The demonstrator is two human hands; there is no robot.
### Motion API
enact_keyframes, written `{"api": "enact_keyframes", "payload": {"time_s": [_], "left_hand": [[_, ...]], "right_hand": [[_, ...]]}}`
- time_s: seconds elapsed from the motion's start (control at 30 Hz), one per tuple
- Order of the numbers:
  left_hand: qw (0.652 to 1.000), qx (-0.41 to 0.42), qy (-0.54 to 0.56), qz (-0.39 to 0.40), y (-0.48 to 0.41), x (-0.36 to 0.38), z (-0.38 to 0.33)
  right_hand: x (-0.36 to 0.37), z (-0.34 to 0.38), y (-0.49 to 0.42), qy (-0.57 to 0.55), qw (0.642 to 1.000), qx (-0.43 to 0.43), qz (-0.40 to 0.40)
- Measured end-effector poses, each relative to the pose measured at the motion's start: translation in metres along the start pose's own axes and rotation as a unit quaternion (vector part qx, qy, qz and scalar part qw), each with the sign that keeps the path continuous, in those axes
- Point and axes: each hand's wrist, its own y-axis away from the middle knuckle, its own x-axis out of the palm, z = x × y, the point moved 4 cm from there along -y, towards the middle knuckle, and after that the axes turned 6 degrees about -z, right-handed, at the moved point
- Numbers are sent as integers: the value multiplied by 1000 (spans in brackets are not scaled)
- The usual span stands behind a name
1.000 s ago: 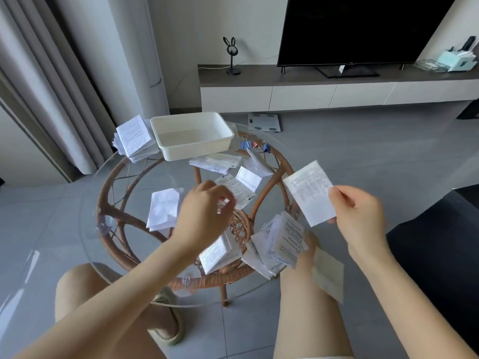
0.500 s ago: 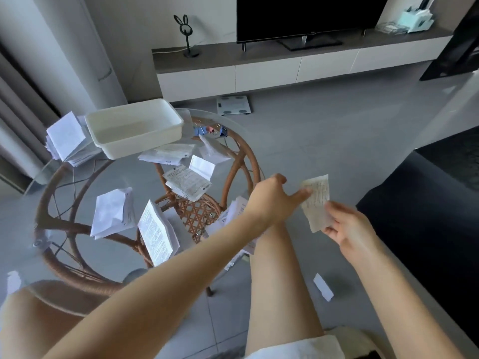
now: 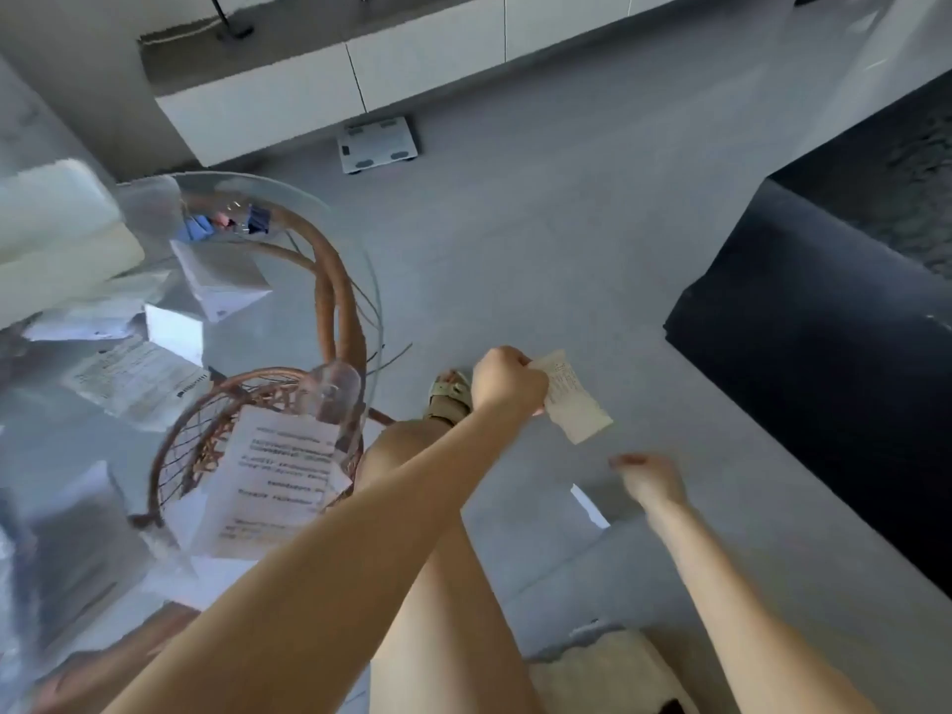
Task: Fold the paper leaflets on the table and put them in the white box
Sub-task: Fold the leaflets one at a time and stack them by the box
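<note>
Plainly early going: the left hand (image 3: 507,381) has its grip closed on one held leaflet (image 3: 574,399), out over the floor beside the tabletop (image 3: 329,219). The right hand (image 3: 651,479) hangs slack and empty. Loose leaflets (image 3: 278,471) lie unfolded on the glass, near the white box (image 3: 56,239) (blurred, contents unreadable).

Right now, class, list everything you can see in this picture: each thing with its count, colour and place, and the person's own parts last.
box: one, white, table's far left, blurred.
table: one, glass top on brown rattan, left.
leaflets: several, white, scattered on table; count blurred.
clips: few, blue and pink, table's far edge.
held leaflet: one, white, over the floor.
scrap: one, white, floor, near right hand.
scale: one, white, floor by cabinet.
cabinet: one, white, far wall.
sandal: one, beige, on foot.
left hand: one, grips held leaflet.
right hand: one, empty, fingers relaxed.
</note>
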Motion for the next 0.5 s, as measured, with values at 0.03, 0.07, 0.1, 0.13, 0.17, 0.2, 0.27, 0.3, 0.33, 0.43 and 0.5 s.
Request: {"api": "enact_keyframes", "payload": {"time_s": [0.03, 0.07, 0.1, 0.13, 0.17, 0.2, 0.27, 0.3, 0.33, 0.43, 0.5], "left_hand": [[1000, -12, -10, -6, -9, 12, 6], [999, -27, -18, -11, -19, 23, 13], [999, -40, -21, -19, -26, 27, 19], [998, -58, -23, -25, -38, 38, 27], [996, -78, -22, -31, -49, 48, 35], [995, -95, -21, -37, -58, 54, 41], [990, -129, -27, -45, -77, 72, 52], [988, -142, -17, -50, -82, 74, 53], [986, -155, -11, -52, -92, 87, 56], [985, -168, 14, -47, -112, 117, 52], [986, -161, 34, -30, -116, 134, 44]], "right_hand": [[9, -14, -12, 67, 998, -17, 10], [20, -26, -20, 124, 992, -30, 22], [30, -36, -23, 171, 984, -41, 37], [42, -49, -32, 219, 973, -42, 59], [55, -61, -39, 272, 957, -54, 82], [68, -69, -42, 324, 937, -81, 106], [94, -91, -54, 411, 892, -131, 139], [101, -96, -55, 438, 876, -141, 147], [112, -106, -65, 460, 864, -141, 148], [134, -119, -88, 511, 837, -148, 130], [140, -120, -96, 523, 830, -152, 119]]}}
